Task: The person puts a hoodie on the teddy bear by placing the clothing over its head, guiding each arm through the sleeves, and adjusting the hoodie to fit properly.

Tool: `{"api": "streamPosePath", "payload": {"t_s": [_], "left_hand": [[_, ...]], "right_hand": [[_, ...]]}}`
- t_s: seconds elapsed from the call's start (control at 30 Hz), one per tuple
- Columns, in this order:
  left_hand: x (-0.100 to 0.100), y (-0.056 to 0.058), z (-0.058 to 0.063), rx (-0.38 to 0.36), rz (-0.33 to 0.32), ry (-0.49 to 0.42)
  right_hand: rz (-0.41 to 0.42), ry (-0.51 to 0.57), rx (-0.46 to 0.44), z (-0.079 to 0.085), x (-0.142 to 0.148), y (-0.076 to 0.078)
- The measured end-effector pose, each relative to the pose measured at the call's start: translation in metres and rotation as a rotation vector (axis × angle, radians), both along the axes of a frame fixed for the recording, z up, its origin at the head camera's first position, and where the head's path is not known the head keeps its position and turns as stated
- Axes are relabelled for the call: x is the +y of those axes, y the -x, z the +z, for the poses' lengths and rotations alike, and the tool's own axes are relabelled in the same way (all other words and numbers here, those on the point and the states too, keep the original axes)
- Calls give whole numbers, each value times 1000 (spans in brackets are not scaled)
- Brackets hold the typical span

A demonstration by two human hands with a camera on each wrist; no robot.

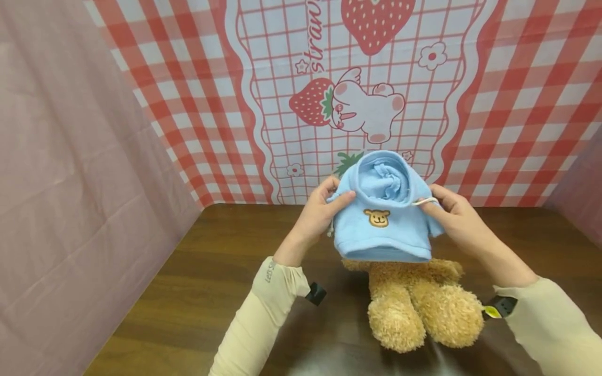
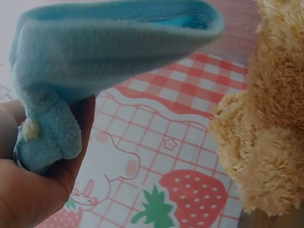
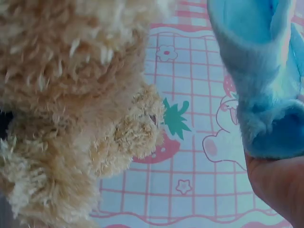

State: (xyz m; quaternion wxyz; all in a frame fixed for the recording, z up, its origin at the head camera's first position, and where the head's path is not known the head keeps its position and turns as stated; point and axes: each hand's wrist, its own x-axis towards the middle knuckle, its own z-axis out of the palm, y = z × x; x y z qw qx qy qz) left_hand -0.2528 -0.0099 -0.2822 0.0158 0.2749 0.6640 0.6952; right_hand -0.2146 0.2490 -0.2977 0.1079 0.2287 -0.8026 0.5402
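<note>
Both hands hold up a small light-blue hooded sweater [image 1: 400, 230] with a brown bear-face patch on its front. My left hand [image 1: 317, 209] pinches its left shoulder, the thumb lying on the front near the neck opening. On the other side my right hand [image 1: 453, 214] pinches the right shoulder beside a white drawstring. A fluffy tan teddy bear [image 1: 425, 308] lies on its back below, legs toward me; the sweater hides its head and upper body in the head view. In the left wrist view the sleeve [image 2: 52, 133] bunches in the left palm. The right sleeve's opening [image 3: 280, 130] faces the right wrist camera.
The bear lies on a dark brown wooden table [image 1: 188, 292]. A red-and-white checked cloth [image 1: 211, 104] with strawberry prints hangs behind the table. Pinkish curtain fabric [image 1: 84, 183] closes off the left side, and more hangs at the far right.
</note>
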Motion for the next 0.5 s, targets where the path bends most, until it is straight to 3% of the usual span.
{"api": "streamPosePath", "payload": {"t_s": [0.3,0.5], "left_hand": [[5,13,-19,-44,17,99],[12,25,-36,-117,62,134]], "right_hand": [[-247,-237,72,1,6,5],[-304,-316,25,-3,15,11]]}}
